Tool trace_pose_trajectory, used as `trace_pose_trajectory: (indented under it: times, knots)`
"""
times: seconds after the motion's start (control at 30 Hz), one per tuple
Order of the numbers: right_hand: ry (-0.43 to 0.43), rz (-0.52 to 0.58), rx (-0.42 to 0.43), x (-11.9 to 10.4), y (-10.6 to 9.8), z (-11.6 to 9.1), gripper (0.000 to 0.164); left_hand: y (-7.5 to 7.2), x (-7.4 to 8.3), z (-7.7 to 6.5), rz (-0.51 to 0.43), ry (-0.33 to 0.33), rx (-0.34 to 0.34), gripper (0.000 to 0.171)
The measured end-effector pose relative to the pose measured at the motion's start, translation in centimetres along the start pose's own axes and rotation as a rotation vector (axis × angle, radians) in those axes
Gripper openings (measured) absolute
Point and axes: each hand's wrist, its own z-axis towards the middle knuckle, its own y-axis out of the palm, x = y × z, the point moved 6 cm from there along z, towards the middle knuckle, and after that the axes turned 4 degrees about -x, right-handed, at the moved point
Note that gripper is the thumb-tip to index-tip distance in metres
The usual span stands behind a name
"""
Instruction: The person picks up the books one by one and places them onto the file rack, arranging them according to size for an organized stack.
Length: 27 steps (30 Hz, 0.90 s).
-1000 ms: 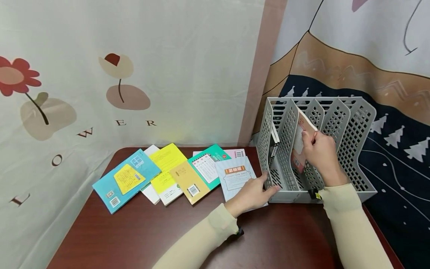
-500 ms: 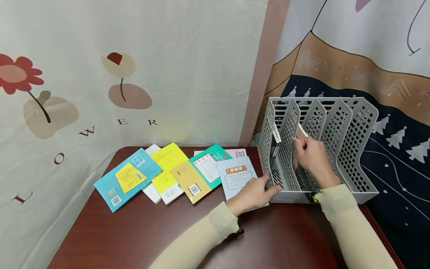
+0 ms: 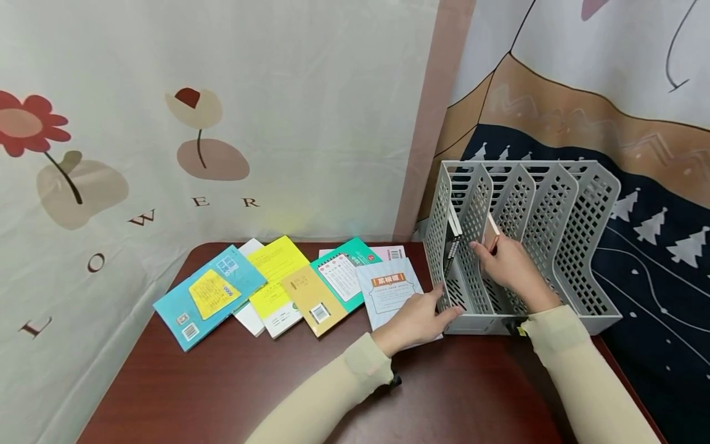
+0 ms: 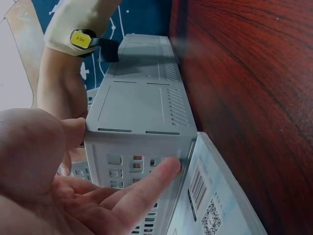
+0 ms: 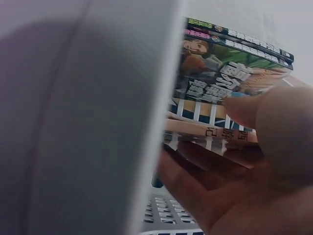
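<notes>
A book with an orange-pink spine (image 5: 225, 133) stands in the second compartment from the left of a grey perforated file rack (image 3: 477, 325). My right hand (image 3: 513, 265) reaches into the rack and grips this book (image 3: 491, 233), thumb on one side and fingers on the other. My left hand (image 3: 413, 320) touches the rack's left end; its thumb lies at the front corner and an extended finger on the side wall, as the left wrist view shows. Dark-covered books (image 3: 452, 237) stand in the leftmost compartment. The right wrist view shows their printed covers (image 5: 234, 73) beyond the slotted divider.
Beside the rack, a pale blue book (image 3: 385, 287) lies partly under my left hand. Further left on the brown table (image 3: 222, 394) are a green and tan book (image 3: 346, 271), a yellow book (image 3: 280, 265) and a blue book (image 3: 205, 302), overlapping others. Patterned curtains (image 3: 310, 123) hang behind.
My right hand has moved left and lower with the orange-pink book, which now sits deeper in the rack near the second compartment's left divider. My left hand stays in place.
</notes>
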Motion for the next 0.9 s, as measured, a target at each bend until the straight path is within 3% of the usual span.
trace_pose_trajectory:
  times: [0.23, 0.43, 0.53, 0.67, 0.8, 0.9]
  knots:
    - [0.019, -0.048, -0.103, 0.6, -0.1, -0.8, 0.049, 0.4, -0.1, -0.2, -0.033, -0.016, -0.017, 0.087]
    - [0.057, -0.125, -0.103, 0.5, -1.9, -2.4, 0.066, 0.0, 0.1, -0.6, 0.03, 0.021, 0.02, 0.081]
    - [0.082, -0.14, -0.065, -0.1, -3.0, -3.5, 0.07, -0.8, 0.0, -1.0, 0.023, 0.036, 0.034, 0.075]
    - [0.028, -0.122, 0.027, -2.0, -3.7, -4.8, 0.056, -2.5, -0.5, -1.4, -0.025, 0.033, 0.063, 0.068]
    - [-0.081, -0.062, 0.107, -4.7, -2.9, -5.5, 0.043, -4.5, -1.3, -1.9, -0.062, 0.03, 0.135, 0.059]
    - [-0.136, -0.021, 0.098, -6.8, -1.4, -5.7, 0.038, -6.2, -1.9, -2.4, -0.069, 0.032, 0.207, 0.051]
